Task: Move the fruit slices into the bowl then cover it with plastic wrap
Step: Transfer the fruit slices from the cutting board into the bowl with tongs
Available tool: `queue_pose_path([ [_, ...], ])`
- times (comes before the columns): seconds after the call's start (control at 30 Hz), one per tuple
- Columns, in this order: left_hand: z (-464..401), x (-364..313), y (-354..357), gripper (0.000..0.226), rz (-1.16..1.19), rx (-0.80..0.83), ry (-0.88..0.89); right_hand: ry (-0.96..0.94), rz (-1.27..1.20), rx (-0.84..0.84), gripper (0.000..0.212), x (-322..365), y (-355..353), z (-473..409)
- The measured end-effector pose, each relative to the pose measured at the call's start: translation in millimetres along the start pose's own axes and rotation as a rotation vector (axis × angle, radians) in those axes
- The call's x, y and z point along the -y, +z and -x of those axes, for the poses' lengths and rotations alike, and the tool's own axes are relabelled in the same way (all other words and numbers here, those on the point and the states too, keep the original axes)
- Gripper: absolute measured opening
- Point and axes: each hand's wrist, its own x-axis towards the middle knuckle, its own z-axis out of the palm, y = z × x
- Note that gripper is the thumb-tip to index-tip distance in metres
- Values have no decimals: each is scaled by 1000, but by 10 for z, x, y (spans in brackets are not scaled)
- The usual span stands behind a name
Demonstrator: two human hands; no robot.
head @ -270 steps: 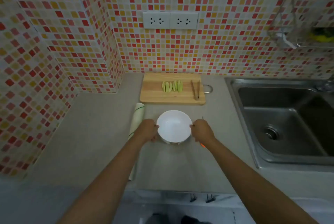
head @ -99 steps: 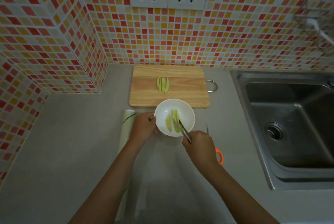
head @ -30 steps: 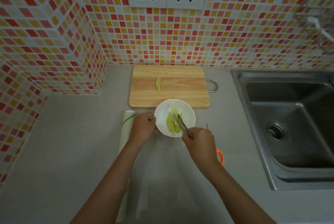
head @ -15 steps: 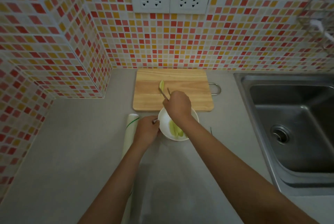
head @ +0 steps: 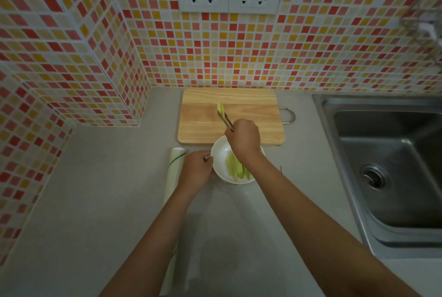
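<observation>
— What's nearest you?

— The plastic wrap roll (head: 174, 177) lies on the counter (head: 95, 201) beside my left hand (head: 196, 169), whose fingers curl round the rim of the white bowl (head: 218, 157). Several green fruit slices (head: 235, 168) lie in the bowl.

— And your right hand?

— My right hand (head: 242, 138) reaches over the bowl, fingers closed round the tongs (head: 226, 120). Their tips pinch the last slice (head: 220, 108) over the wooden cutting board (head: 203, 126). I cannot tell whether it has left the board.

— Farther off?

— The steel sink (head: 382, 165) to the right, the tiled wall (head: 215, 57) behind.
</observation>
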Motion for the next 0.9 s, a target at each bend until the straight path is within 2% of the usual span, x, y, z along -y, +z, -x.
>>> queue_pose_path([
  [0.07,4,-4,-4,27,5,-1,3,-13,-62,-41,39,-97,-110,248],
  [0.23,27,-37,-11,28,4,-7,13,-10,-108,-81,42,-403,-227,965],
  [0.33,37,-54,-18,29,-21,-9,24,13,18,6,26,-503,-81,1198],
  [0.47,47,-48,-21,28,-10,-19,28,32,179,76,31,-491,55,1252],
  [0.63,25,-49,-18,29,6,-10,8,34,116,-97,34,-523,-168,1148],
  [0.77,28,-49,-16,29,61,-16,-10,162,71,-282,36,-644,-432,613],
  [0.9,43,-44,-8,29,92,-18,-16,255,184,-234,42,-793,-355,-79],
])
